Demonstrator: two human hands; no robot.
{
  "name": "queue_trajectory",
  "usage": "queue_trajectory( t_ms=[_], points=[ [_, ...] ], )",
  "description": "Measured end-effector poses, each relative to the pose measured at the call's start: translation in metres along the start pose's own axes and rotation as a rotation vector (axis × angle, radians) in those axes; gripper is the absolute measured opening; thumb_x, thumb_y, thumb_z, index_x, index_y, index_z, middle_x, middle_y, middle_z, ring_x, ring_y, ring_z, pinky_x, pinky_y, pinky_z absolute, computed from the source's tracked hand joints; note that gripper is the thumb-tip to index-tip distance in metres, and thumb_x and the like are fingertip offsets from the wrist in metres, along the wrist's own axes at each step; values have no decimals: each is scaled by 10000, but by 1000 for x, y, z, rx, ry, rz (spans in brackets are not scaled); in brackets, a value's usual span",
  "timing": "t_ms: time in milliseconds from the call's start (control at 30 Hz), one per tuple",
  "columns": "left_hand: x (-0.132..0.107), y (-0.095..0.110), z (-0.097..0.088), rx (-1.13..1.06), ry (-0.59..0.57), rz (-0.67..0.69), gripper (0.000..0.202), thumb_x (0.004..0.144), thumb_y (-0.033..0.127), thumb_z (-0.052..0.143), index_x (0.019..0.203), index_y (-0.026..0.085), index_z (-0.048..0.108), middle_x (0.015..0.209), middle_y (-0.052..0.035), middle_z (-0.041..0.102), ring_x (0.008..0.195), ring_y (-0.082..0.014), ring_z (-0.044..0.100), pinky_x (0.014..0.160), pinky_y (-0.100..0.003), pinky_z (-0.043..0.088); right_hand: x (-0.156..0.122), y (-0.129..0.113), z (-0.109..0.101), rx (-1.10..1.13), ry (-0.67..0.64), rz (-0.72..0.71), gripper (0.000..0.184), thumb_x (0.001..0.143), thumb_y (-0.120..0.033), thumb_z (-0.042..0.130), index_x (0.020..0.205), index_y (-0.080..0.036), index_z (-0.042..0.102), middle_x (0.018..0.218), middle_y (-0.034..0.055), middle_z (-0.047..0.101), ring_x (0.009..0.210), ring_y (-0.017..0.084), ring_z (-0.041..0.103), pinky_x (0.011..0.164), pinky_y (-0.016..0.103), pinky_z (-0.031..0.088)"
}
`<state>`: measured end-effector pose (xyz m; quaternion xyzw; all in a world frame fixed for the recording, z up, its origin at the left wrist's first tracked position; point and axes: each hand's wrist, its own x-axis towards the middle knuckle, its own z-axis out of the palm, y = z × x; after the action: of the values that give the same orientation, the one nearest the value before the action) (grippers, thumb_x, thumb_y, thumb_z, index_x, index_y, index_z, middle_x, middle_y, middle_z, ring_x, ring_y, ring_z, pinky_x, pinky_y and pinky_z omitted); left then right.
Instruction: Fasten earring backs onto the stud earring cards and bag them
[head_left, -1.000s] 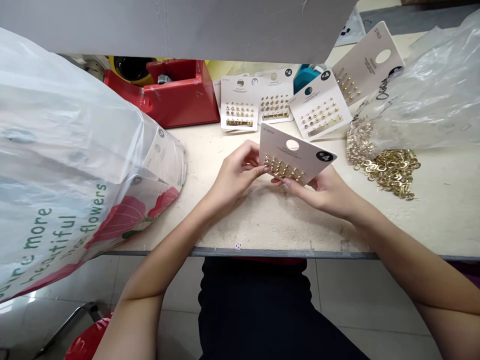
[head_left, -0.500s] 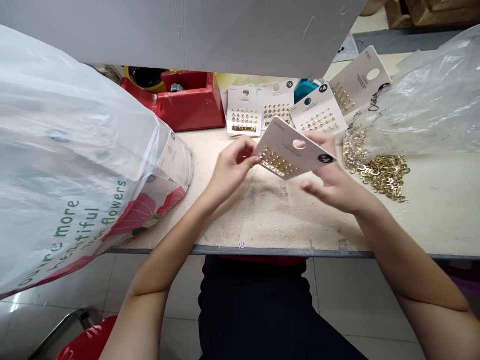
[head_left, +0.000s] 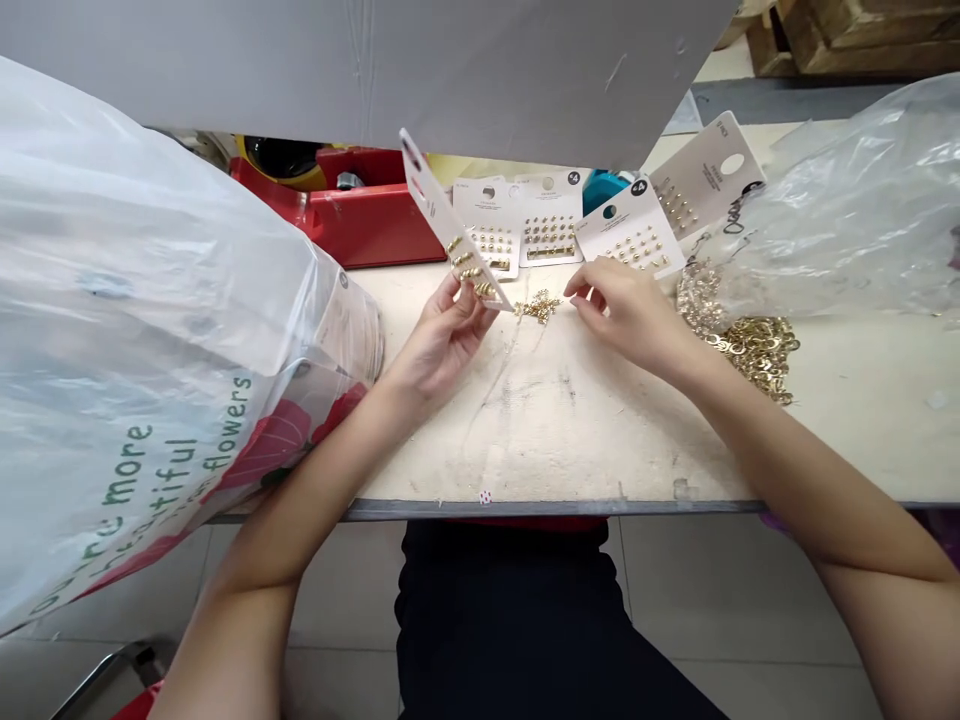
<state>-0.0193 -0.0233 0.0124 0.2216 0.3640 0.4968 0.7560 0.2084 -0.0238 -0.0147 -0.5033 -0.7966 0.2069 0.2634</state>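
My left hand (head_left: 442, 335) pinches the lower end of a white earring card (head_left: 442, 215) and holds it tilted on edge above the table, its gold studs facing right. My right hand (head_left: 630, 315) hovers low over the table with fingers curled, its fingertips reaching toward a small pile of gold pieces (head_left: 538, 307) just right of the card. I cannot make out anything between those fingertips. Three filled earring cards (head_left: 551, 215) lie side by side behind the hands, and a fourth card (head_left: 709, 180) leans at the back right.
A big clear plastic bag with flower print (head_left: 150, 340) fills the left side. A red tape dispenser (head_left: 375, 215) stands at the back. A clear bag (head_left: 847, 210) and a heap of gold rings (head_left: 757, 345) lie at the right. The table edge (head_left: 555, 508) runs near my body.
The card went from flat between both hands to tilted up in the left hand alone. My right hand let go and dropped toward the gold pieces on the table.
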Motion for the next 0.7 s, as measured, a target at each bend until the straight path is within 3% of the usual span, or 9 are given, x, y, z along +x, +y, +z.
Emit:
queue_trajectory(
  t_ms=[133, 300, 533, 700],
  points=[
    [-3, -3, -3, -162, 83, -129, 250, 870, -86, 469, 831, 157, 513, 748, 36, 548, 663, 16, 606, 721, -48, 528, 4, 13, 20, -124, 45, -139, 185, 873, -14, 478, 888, -160, 589, 928, 103, 608, 867, 235, 578, 707, 370, 474],
    [-5, -5, -8, -166, 23, -182, 225, 860, -54, 513, 856, 170, 494, 793, 32, 522, 684, 24, 592, 721, -22, 511, 2, 15, 27, -310, 36, -248, 177, 988, -124, 462, 901, -160, 612, 896, 117, 583, 854, 244, 531, 639, 354, 424],
    [-7, -13, -11, 13, -102, -202, 188, 886, -4, 490, 834, 171, 448, 799, 8, 421, 678, 9, 532, 770, -48, 509, 5, 13, 29, -516, -11, -279, 205, 998, -75, 426, 931, -143, 607, 894, 116, 581, 835, 236, 515, 592, 347, 389],
    [-7, -14, -9, -104, -64, -259, 191, 901, -17, 435, 850, 165, 461, 795, 1, 405, 652, 8, 514, 718, -42, 504, 6, 16, 28, -469, -1, -275, 219, 997, -81, 396, 910, -149, 585, 909, 123, 583, 855, 241, 538, 627, 355, 430]
  ],
)
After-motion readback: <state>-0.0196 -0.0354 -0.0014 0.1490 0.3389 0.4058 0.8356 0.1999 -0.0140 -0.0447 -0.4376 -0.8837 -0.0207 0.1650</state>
